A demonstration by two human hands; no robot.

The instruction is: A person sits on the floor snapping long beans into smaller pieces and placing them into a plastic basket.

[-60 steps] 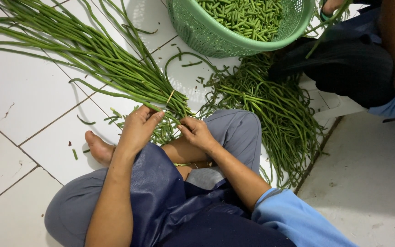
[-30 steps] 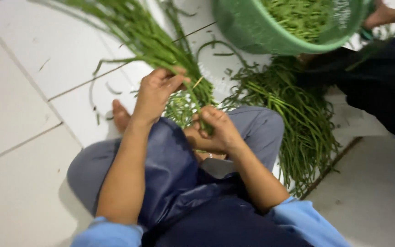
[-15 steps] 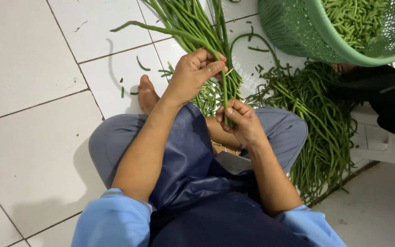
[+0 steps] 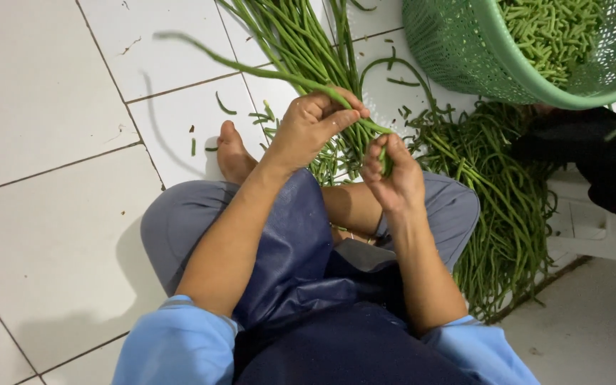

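Observation:
I sit cross-legged on a white tiled floor in a dark blue apron. My left hand [image 4: 311,128] grips a long green bean [image 4: 251,70] that trails up and to the left. My right hand [image 4: 393,175] pinches the near end of the same bean between thumb and fingers. Both hands hover above my knees, close together. Behind them a bundle of long beans [image 4: 301,43] lies on the tiles.
A green plastic basket [image 4: 465,57] with several cut bean pieces hangs at the top right. A heap of long beans [image 4: 500,192] lies to the right beside my knee. Another person in dark clothes [image 4: 600,164] sits at the right edge. My bare foot [image 4: 231,153] rests on the tiles.
My hands lifted one long bean out of the bundle and now hold it between them. The view tilted and drew closer to the hands.

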